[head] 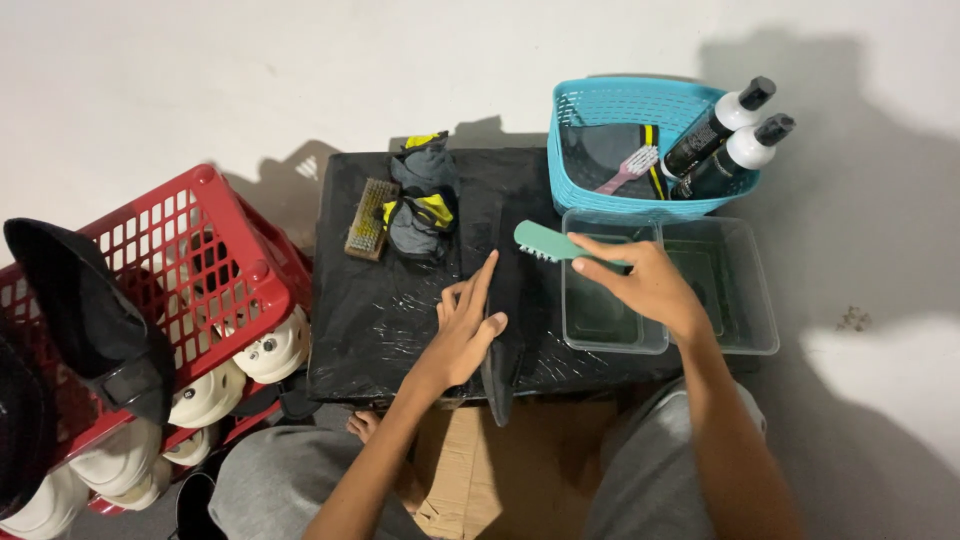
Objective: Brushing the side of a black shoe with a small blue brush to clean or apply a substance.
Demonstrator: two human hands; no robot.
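Brush (pixel 545 244): teal, bristles down, pinched in right hand (pixel 640 282); left hand (pixel 465 330) spread flat on black insole (pixel 500 350).

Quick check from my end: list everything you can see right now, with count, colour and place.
Plastic-wrapped black work surface: one, centre.
Flat black insole-like piece: one, on the surface, under the left hand.
Green-handled brush: one, in the right hand's grip.
Clear plastic tubs: two, right edge of the surface.
Blue plastic basket: one, behind the tubs.
Black bottles with white tops: two, leaning in the basket.
Pink toothbrush: one, in the basket.
Wooden bristle brush: one, rear left.
Grey-and-yellow cloths: bundled beside it.
Red plastic crate: one, left, beside white shoes.
Left hand: flat on the piece.
Right hand: over the tubs.
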